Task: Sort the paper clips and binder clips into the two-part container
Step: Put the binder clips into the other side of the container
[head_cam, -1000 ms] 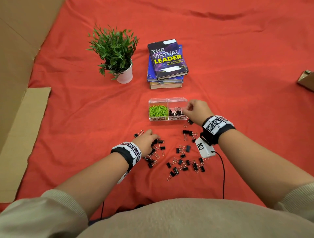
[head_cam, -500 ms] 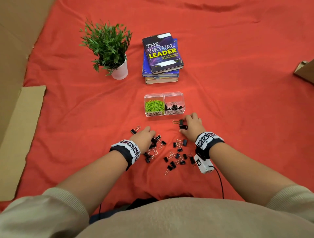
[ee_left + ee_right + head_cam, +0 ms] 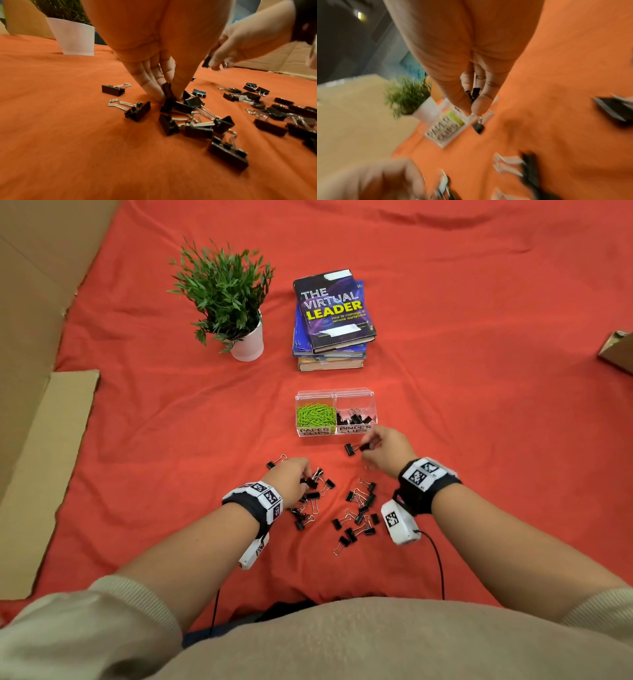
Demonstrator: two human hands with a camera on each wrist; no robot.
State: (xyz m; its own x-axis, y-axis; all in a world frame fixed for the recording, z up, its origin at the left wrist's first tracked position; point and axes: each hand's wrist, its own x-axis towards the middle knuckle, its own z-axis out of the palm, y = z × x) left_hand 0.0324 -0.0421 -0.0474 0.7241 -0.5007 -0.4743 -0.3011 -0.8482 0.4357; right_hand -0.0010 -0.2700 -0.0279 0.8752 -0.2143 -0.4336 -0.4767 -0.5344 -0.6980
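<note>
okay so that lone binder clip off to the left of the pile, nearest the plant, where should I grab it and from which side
Pinch the lone binder clip by its black body, coming straight down from above. It lies flat and apart from the pile, its wire handles folded out towards the plant, so the body's two long sides look free for finger and thumb.

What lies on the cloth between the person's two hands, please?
Loose black binder clips lie scattered on the red cloth between the left hand and right hand, clearest in the head view.

A red cloth (image 3: 479,405) covers the floor. On it a small green plant in a white pot (image 3: 247,342) stands left of a stack of books (image 3: 330,320), near but apart. Flat cardboard (image 3: 41,474) lies along the cloth's left edge.
</note>
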